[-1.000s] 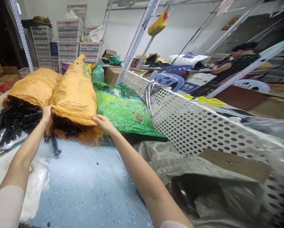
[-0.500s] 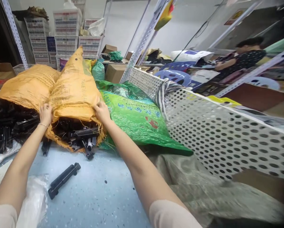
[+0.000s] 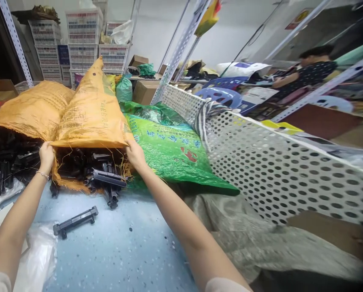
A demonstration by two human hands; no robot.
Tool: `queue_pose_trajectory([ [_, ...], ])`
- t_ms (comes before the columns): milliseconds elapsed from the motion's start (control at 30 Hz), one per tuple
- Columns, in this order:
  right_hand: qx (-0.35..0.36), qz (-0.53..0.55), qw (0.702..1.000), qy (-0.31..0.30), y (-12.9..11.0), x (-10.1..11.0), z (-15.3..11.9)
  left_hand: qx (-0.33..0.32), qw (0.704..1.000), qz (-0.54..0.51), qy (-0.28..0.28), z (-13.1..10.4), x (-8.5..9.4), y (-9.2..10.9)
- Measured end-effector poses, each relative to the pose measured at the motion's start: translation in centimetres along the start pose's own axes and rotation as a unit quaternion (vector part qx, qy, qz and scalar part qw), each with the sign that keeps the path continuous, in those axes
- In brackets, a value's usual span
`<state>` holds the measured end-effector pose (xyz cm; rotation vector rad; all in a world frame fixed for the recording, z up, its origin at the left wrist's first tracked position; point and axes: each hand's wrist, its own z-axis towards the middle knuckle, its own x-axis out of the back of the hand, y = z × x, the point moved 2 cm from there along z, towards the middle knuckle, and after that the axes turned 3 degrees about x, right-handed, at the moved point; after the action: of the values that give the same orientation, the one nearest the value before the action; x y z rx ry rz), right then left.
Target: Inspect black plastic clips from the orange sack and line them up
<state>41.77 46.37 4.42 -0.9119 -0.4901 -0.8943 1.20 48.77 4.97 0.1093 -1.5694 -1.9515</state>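
An orange woven sack (image 3: 90, 117) lies with its open mouth toward me, its upper edge pulled taut between my hands. My left hand (image 3: 47, 156) grips the left corner of that edge, and my right hand (image 3: 135, 153) grips the right corner. Black plastic parts (image 3: 108, 178) show inside the mouth and spill out at the front. One loose black part (image 3: 75, 222) rests on the blue speckled table (image 3: 117, 247). A second orange sack (image 3: 32, 109) on the left also has black parts (image 3: 14, 156) at its mouth.
A green printed bag (image 3: 175, 154) lies right of the sack, against a white perforated panel (image 3: 291, 166). Grey cloth (image 3: 248, 239) is at the lower right. Clear plastic (image 3: 38, 255) lies at lower left. White crates (image 3: 84, 36) stand behind. A person (image 3: 312, 71) sits at the far right.
Both hands have moved apart to the sack's corners, and its mouth edge is now stretched straighter and wider. More black parts show at the opening. The view has shifted slightly.
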Motion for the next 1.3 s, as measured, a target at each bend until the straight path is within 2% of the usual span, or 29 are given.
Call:
queue_pose_trajectory([
  [67,-0.070,0.046,0.996,-0.002,0.9,-0.5,0.3,0.052,0.996,-0.073,0.014,0.8,-0.5,0.7],
  [167,-0.139,0.094,0.986,-0.002,1.6,-1.7,0.1,0.059,0.994,-0.090,-0.007,1.3,-1.8,3.6],
  [300,-0.188,0.133,0.973,0.035,2.4,-2.6,-0.4,0.028,0.991,-0.111,-0.071,0.4,-3.8,9.0],
  [367,-0.203,0.160,0.964,0.064,3.0,-2.3,-0.3,0.002,0.987,-0.112,-0.115,-0.6,-4.2,10.4],
  [400,-0.208,0.175,0.959,0.075,3.3,-2.0,-0.2,-0.009,0.985,-0.110,-0.137,-1.2,-4.1,10.4],
  [500,-0.221,0.216,0.946,0.093,2.9,-0.9,0.3,-0.018,0.980,-0.092,-0.174,-2.2,-2.3,8.8],
  [600,-0.214,0.300,0.925,0.092,1.1,0.0,0.7,0.006,0.984,-0.070,-0.164,-0.7,0.6,6.1],
  [667,-0.208,0.405,0.890,0.027,-0.2,0.0,0.7,0.021,0.987,-0.052,-0.148,1.2,1.9,4.5],
  [733,-0.212,0.487,0.843,-0.083,-1.0,-0.4,0.3,0.027,0.989,-0.026,-0.140,3.0,2.5,3.2],
  [767,-0.213,0.494,0.833,-0.127,-1.1,-0.7,0.1,0.028,0.990,-0.012,-0.139,3.6,2.5,2.6],
  [800,-0.211,0.479,0.839,-0.148,-0.9,-0.9,-0.2,0.029,0.990,0.001,-0.140,3.9,2.4,2.0],
  [867,-0.193,0.405,0.886,-0.120,-0.2,-1.3,-0.8,0.000,0.991,0.043,-0.125,3.5,2.2,1.0],
  [967,-0.131,0.246,0.960,-0.037,0.7,-1.5,-2.2,-0.129,0.976,0.159,-0.073,1.5,2.6,0.0],
  [1033,-0.070,0.160,0.984,-0.028,0.7,-1.5,-3.6,-0.208,0.949,0.222,-0.080,0.1,3.3,-0.7],
  [1100,-0.037,0.111,0.992,-0.044,0.6,-1.1,-4.9,-0.219,0.936,0.245,-0.126,-0.8,4.3,-1.6],
  [1167,-0.051,0.109,0.990,-0.073,0.5,-0.2,-6.0,-0.191,0.934,0.248,-0.172,-1.1,5.4,-2.5],
  [1233,-0.077,0.130,0.984,-0.097,0.0,1.4,-7.2,-0.155,0.940,0.229,-0.200,-1.3,6.6,-3.0],
  [1300,-0.067,0.130,0.985,-0.089,-1.4,4.0,-8.9,-0.131,0.950,0.186,-0.215,-1.8,8.0,-2.8],
])
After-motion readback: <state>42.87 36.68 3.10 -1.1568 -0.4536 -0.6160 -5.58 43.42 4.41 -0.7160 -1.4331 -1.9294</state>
